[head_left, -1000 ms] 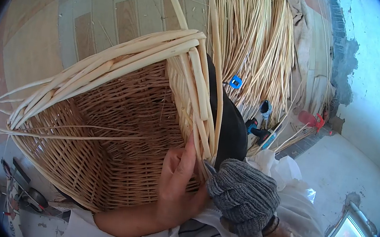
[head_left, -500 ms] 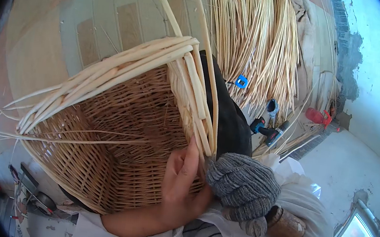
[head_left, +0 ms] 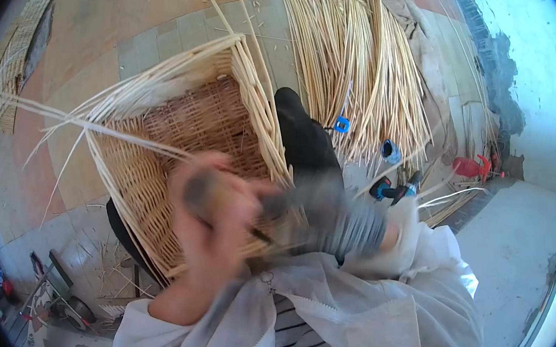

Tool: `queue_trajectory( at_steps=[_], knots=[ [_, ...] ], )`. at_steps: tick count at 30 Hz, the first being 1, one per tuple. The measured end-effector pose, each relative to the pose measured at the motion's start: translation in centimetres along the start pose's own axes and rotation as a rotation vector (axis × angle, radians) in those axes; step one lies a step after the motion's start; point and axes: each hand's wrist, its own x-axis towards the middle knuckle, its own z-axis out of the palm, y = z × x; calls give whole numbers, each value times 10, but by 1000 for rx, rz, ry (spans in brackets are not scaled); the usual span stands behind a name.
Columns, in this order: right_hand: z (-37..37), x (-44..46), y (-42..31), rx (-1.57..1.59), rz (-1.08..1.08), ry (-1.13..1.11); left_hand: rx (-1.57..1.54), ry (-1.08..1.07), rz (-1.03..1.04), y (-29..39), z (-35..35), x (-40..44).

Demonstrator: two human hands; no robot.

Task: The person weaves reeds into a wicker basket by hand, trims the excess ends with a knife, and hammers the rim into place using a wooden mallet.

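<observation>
A wicker basket (head_left: 145, 199) with a woven rim of pale rods leans across my lap, its opening facing me. My left hand (head_left: 215, 211), bare and blurred, is over the opening, closed around the wooden handle (head_left: 207, 196) of a tool with a dark shaft. My right hand (head_left: 334, 221), in a grey knitted glove, is beside the basket's near right rim. Motion smears its fingers, so whether it holds anything is unclear. Long loose rods stick out from the basket's far corner and left side.
A large bundle of pale rods (head_left: 352, 65) lies on the floor ahead. Near it are a blue tape measure (head_left: 342, 125), a power drill (head_left: 393, 190) and a red tool (head_left: 472, 168). My dark-clad leg (head_left: 309, 143) is right of the basket.
My left hand has left the inner rim, moved left and taken hold of the wooden-handled tool, formerly at my gloved right hand. The gloved hand has moved up and left. The view has shifted.
</observation>
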Motion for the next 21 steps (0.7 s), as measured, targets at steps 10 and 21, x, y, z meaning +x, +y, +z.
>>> queue_trajectory(
  at_steps=[10,21],
  knots=[
    [-56,67,73,645,587,327,777,-220,100,-56,-19,-41],
    [-62,46,43,395,414,153,933,-434,205,-75,-7,-40]
  ],
)
